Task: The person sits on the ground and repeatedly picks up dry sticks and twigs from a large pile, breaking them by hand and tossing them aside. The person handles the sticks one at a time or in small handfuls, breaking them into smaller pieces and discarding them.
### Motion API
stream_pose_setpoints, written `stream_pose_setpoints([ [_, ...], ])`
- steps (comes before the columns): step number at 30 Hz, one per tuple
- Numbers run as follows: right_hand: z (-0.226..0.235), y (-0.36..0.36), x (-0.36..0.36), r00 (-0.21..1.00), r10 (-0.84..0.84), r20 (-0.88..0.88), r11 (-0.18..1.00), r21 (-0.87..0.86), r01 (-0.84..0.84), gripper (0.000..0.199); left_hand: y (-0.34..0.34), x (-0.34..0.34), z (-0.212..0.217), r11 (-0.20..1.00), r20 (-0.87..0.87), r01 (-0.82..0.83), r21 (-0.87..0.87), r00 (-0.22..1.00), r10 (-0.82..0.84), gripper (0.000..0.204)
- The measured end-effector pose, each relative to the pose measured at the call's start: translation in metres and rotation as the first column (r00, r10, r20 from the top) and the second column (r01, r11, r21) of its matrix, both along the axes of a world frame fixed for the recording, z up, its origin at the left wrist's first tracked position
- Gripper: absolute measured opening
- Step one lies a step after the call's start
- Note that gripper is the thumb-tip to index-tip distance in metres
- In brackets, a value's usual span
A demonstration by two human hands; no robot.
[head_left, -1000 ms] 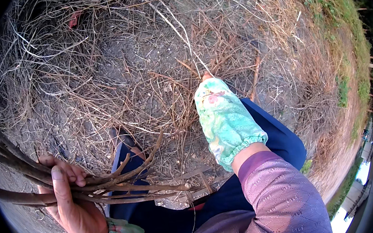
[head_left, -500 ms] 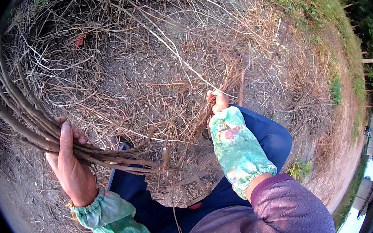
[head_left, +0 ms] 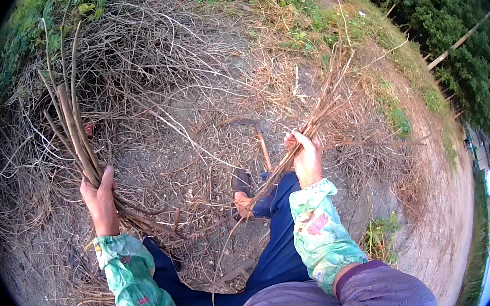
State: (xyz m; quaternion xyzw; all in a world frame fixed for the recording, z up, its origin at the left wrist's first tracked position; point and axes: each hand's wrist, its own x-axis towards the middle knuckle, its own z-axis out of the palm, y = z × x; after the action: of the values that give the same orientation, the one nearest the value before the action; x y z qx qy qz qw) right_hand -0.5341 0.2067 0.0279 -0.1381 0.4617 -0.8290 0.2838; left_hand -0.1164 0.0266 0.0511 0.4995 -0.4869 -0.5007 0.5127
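Observation:
My left hand (head_left: 100, 199) is closed around a bundle of long, bare brown sticks (head_left: 70, 121). Their thicker lengths point up and away, while thinner ends trail below the fist toward my left knee. On the right, my right hand (head_left: 306, 161) grips a bunch of thin dry twigs (head_left: 326, 98) that slants from beside my right leg to the upper right. A sickle with a wooden handle (head_left: 264, 149) lies on the ground between the hands, nearer the right one; its dark curved blade (head_left: 244, 121) is at the far end.
A tangled heap of dry branches (head_left: 143, 56) fills the far left. A short wooden peg (head_left: 177, 218) stands near my left knee. My right foot (head_left: 243, 204) is below the sickle. Loose twigs (head_left: 388, 136) litter the right side, with green weeds (head_left: 381, 237) nearby.
My right hand has lifted the twigs away from the ground, and they now spread to the upper right. The left-hand sticks have swung more upright. The view has shifted, bringing the sickle into sight.

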Motion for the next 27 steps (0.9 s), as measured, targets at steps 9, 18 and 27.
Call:
stream_pose_setpoints([
  [9, 0.082, -0.070, 0.003, 0.992, 0.093, -0.089, 0.993, -0.071, -0.099, 0.016, 0.001, 0.004, -0.009, 0.994, 0.035, 0.092, 0.057, 0.995, -0.094, 0.013],
  [18, 0.133, -0.139, -0.022, 0.945, 0.282, -0.168, 0.954, 0.153, -0.258, 0.012, -0.006, 0.013, -0.017, 0.988, 0.224, 0.144, -0.053, 0.966, -0.128, 0.014],
  [27, 0.378, -0.183, -0.023, 0.795, 0.130, -0.593, 0.885, -0.291, -0.362, 0.023, -0.009, 0.006, -0.018, 0.986, 0.308, 0.133, -0.098, 0.946, -0.097, 0.016],
])
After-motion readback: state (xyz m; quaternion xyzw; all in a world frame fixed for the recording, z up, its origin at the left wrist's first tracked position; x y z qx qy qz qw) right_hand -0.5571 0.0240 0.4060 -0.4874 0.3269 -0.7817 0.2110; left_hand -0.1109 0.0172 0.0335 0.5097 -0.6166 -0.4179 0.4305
